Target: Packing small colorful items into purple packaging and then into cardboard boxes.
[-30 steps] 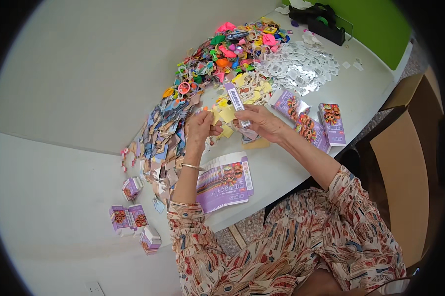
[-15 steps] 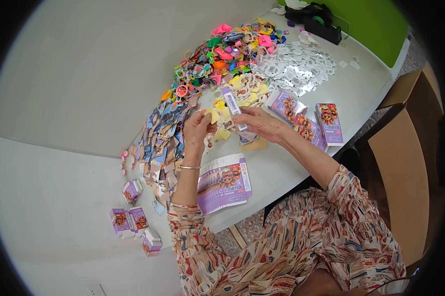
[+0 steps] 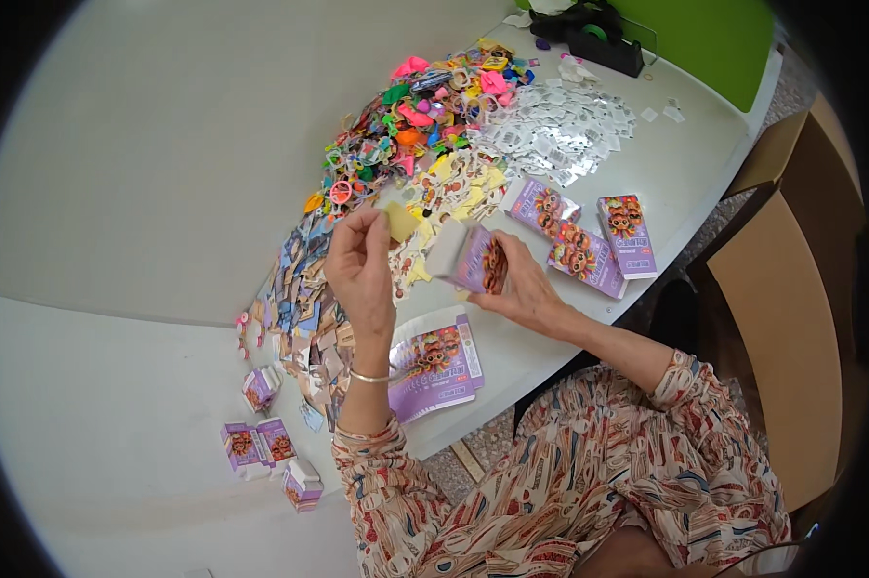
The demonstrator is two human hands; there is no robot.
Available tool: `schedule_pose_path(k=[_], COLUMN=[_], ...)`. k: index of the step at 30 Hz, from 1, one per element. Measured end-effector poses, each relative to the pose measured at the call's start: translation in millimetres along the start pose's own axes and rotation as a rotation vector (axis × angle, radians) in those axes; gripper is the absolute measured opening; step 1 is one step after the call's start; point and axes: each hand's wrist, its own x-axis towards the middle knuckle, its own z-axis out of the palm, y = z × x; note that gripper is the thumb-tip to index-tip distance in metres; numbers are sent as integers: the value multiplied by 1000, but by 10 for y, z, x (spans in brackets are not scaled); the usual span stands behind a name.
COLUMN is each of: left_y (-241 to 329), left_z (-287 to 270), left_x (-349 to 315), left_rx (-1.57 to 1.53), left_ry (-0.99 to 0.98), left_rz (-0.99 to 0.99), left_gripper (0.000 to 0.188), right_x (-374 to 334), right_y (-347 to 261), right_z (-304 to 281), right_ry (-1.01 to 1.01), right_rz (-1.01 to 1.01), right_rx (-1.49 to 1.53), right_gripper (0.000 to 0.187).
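My left hand pinches a small yellow sticker sheet between thumb and fingertips, raised above the table. My right hand is wrapped round a small purple box with a printed picture on its front. The box is tilted, and its whitish end faces my left hand, a short gap from the yellow sheet. Behind both hands spreads a heap of yellow and white stickers. Nearest below my left forearm lies a fanned stack of flat purple cartons.
Several purple boxes lie at the right, others at the left. Heaps of colourful trinkets, small clear-and-white packets and bluish-brown cards cover the far table. A black tape dispenser stands far back; a cardboard carton is at right.
My right hand has turned the purple box from its narrow side to show its front and end. My left hand has lifted the yellow sheet slightly away from the heap. The view has shifted a little.
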Motion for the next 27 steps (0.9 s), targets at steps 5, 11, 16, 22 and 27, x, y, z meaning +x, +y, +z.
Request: schedule_pose_path(k=[5, 11, 16, 22, 27], left_y=[275, 472, 469, 243, 109], left_z=[129, 179, 180, 363, 518], left_x=[-337, -602, -828, -999, -938], left_rx=[-93, -77, 81, 430, 646], left_ry=[-44, -59, -178, -293, -265], left_rz=[-16, 69, 268, 642, 518], left_gripper=[12, 14, 26, 34, 26], right_x=[-362, -579, -636, -710, -723], right_y=[81, 254, 262, 86, 129], right_z=[-103, -170, -261, -204, -201], right_ry=[-47, 11, -9, 77, 197], right_rz=[-107, -217, -182, -65, -115], right_rx=[326, 192, 71, -68, -229], right_gripper=[84, 89, 92, 84, 80])
